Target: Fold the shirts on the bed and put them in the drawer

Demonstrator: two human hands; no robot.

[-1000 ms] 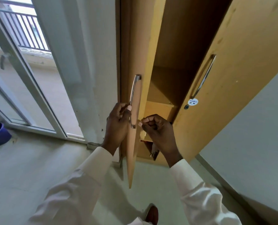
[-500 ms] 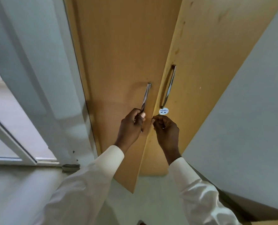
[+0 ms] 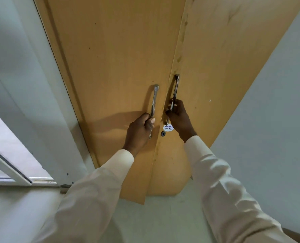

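Both tall brown wooden cupboard doors (image 3: 119,67) have swung almost shut. Now the left hand (image 3: 140,133) grips one long silver handle (image 3: 154,100), the right hand (image 3: 178,117) the other handle (image 3: 175,88). No shirts or drawer show; putting away seems done.

A: Light even, soft daylight; brightest at the window pane (image 3: 8,146), lower left, washed pale.
B: Shadows?
A: One broad soft one on the left door (image 3: 114,67), running left from the left hand (image 3: 138,132). Thin glints on left handle (image 3: 154,102) and right handle (image 3: 174,90).
B: Sharpness?
A: Centre crisp. Straight edges splay and bow toward the corners; sleeves (image 3: 93,199) at the bottom edge look soft.
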